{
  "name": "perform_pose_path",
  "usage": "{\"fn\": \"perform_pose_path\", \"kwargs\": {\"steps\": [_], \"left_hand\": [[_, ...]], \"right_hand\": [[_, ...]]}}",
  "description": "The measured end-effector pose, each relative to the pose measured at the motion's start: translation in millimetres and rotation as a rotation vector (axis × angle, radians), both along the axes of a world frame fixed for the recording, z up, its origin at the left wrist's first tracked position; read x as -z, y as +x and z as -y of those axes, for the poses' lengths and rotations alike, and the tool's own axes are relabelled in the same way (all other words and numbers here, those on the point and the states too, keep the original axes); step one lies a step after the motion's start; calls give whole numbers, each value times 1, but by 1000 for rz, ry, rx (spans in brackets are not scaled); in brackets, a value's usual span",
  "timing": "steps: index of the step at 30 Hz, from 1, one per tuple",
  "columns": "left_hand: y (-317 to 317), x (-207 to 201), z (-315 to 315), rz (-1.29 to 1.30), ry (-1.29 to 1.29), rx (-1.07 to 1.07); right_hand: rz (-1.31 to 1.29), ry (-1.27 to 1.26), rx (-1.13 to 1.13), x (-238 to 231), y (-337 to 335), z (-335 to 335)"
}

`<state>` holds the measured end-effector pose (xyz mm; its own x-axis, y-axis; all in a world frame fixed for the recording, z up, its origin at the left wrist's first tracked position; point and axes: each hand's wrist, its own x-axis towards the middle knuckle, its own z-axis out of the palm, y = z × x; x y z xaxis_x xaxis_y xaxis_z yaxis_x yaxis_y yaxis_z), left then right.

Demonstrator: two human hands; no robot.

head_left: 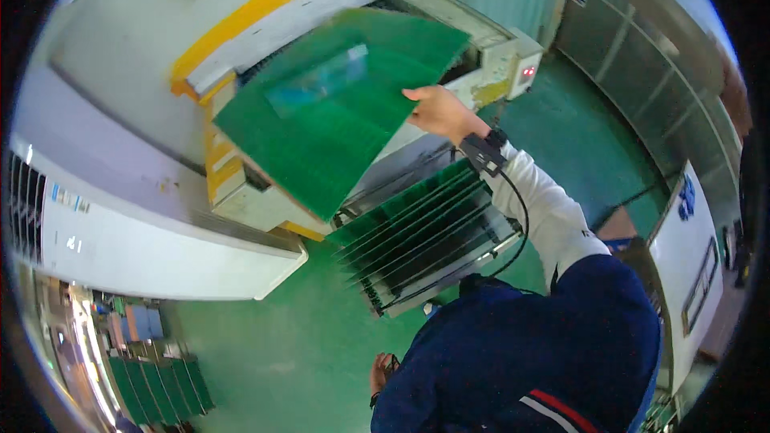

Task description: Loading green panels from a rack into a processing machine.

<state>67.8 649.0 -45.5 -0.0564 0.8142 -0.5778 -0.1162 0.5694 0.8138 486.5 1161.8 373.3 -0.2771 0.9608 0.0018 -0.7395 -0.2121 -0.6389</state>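
My right hand (441, 115) is closed on the right edge of a large flat green panel (329, 144), with the thumb on its upper face. The panel is tilted above a pale machine bed (253, 202), and a bluish reflection lies across it. Below the panel stands a slotted rack (417, 244) with several green panels upright in it. My left hand (380, 373) hangs low beside my body, away from the panel. It is partly hidden by my clothing, and its fingers are too small to make out.
A white upright appliance (160, 240) stands to the left. Another rack of green panels (160, 389) is at lower left. A control box with red lights (527, 72) sits at the machine's right end. A white board (682, 265) stands at right, near grey cabinets (642, 72).
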Motion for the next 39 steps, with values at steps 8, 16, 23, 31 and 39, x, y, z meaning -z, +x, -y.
{"fn": "perform_pose_path", "kwargs": {"steps": [8, 16, 23, 31, 39], "left_hand": [[53, -39, -5, 479, -189, -643], [137, -117, -37, 324, -230, -747], [160, -112, -23, 365, -314, -890], [172, -111, 7, 363, -338, -1004], [193, -123, 13, 292, -375, -943]], "right_hand": [[-24, -215, 23, 83, 8, -77], [100, -312, -58, 94, -8, -176], [127, -228, -233, 90, -24, -223], [279, -165, -379, 77, -29, -233], [195, -240, -292, 86, -37, -250]]}}
